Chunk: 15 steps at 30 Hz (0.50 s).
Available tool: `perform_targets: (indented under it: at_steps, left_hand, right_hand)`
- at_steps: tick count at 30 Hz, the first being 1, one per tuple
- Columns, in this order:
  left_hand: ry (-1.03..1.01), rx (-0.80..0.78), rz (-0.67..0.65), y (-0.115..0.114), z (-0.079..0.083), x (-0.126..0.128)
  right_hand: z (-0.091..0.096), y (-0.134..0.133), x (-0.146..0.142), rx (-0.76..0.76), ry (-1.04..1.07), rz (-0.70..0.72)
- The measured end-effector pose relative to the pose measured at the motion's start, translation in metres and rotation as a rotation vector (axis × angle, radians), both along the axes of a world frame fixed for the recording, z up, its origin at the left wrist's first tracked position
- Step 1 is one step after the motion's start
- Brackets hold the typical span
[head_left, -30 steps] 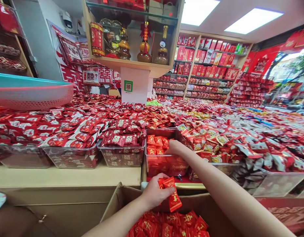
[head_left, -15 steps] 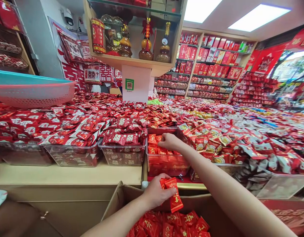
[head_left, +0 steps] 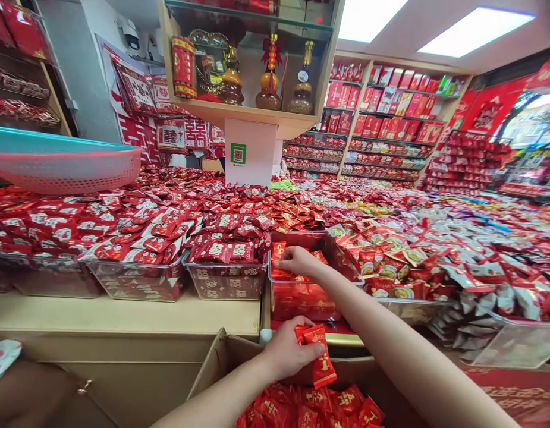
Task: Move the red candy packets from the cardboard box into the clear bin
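My left hand (head_left: 289,352) is closed around a couple of red candy packets (head_left: 321,362) with gold print, held above an open cardboard box (head_left: 221,362). More packets of the same red kind (head_left: 310,404) lie loose inside that box. Reaching over the counter, my right hand (head_left: 299,261) is down in a clear plastic bin (head_left: 304,300), its fingers curled against the red packets (head_left: 279,252) at the bin's left side. Whatever its fingertips may grip is hidden.
Clear bins of dark red packets (head_left: 228,279) and red-and-white packets (head_left: 141,273) stand to the left. On the right lie gold-and-red packets (head_left: 390,267) and a tilted clear bin (head_left: 506,339). A pink basket (head_left: 69,172) rests at far left; a display cabinet (head_left: 248,110) hangs overhead.
My right hand has shifted left and slightly down within the bin. My left hand keeps its hold on the packets, almost still. The whole view has turned slightly left.
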State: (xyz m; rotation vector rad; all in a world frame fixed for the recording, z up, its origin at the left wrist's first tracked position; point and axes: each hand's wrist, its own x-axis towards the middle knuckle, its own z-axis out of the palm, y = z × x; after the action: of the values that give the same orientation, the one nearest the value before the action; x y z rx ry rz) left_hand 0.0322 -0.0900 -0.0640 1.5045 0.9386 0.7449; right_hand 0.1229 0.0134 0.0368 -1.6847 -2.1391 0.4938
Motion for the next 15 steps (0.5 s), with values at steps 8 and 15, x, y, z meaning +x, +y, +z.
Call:
perform_targets:
  at_steps: [8, 15]
  left_hand:
    - [-0.05, -0.015, -0.002, 0.002, 0.0, 0.0]
    - [-0.151, -0.099, 0.004, 0.0, 0.011, -0.001]
  right_hand:
    - [-0.003, 0.002, 0.001, 0.017, 0.123, -0.057]
    - [0.019, -0.039, 0.009, 0.479, 0.503, 0.036]
